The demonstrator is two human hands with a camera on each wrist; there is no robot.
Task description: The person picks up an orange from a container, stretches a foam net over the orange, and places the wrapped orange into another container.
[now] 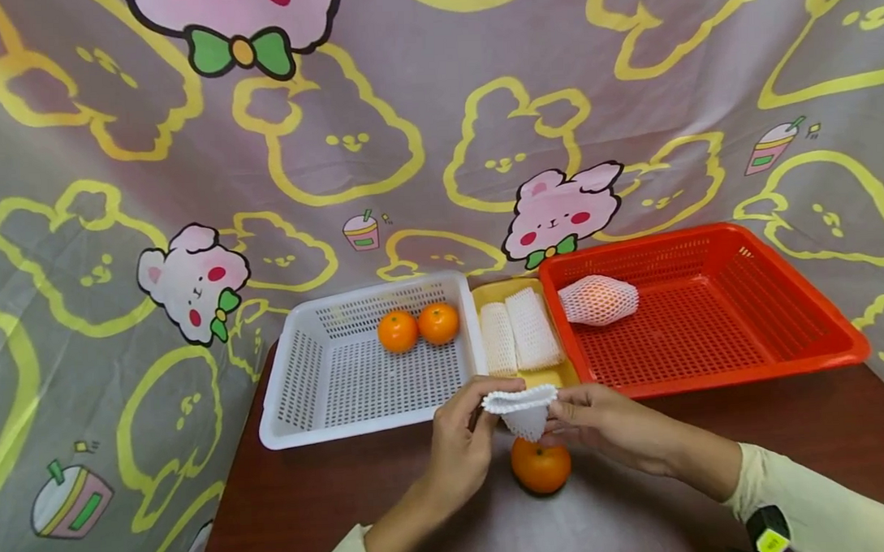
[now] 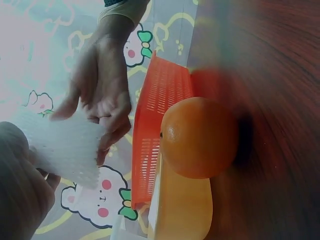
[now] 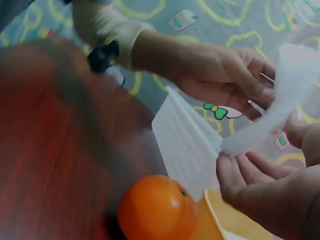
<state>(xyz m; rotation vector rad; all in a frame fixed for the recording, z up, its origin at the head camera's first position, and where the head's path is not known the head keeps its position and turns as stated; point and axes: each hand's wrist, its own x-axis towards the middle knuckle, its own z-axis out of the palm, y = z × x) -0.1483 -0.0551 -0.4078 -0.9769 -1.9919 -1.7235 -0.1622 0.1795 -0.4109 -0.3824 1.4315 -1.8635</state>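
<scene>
Between both hands is a white foam net sleeve (image 1: 526,415), its wide rim facing up. My left hand (image 1: 458,446) pinches one side of it, and my right hand (image 1: 608,424) pinches the other. The left wrist view shows the sleeve (image 2: 70,145) hanging between the hands. In the right wrist view its netting (image 3: 280,105) is stretched from one hand to the other. Just below the sleeve, an orange (image 1: 541,467) stands on the table, with no finger on it. Part of its top is covered by the sleeve in the head view.
A white basket (image 1: 278,403) at left holds two oranges (image 1: 418,327). At the middle, a yellow tray (image 1: 541,378) contains folded foam sleeves (image 1: 520,330). The red basket (image 1: 781,362) at right holds a net-wrapped fruit (image 1: 600,300). A patterned cloth (image 1: 408,147) hangs behind.
</scene>
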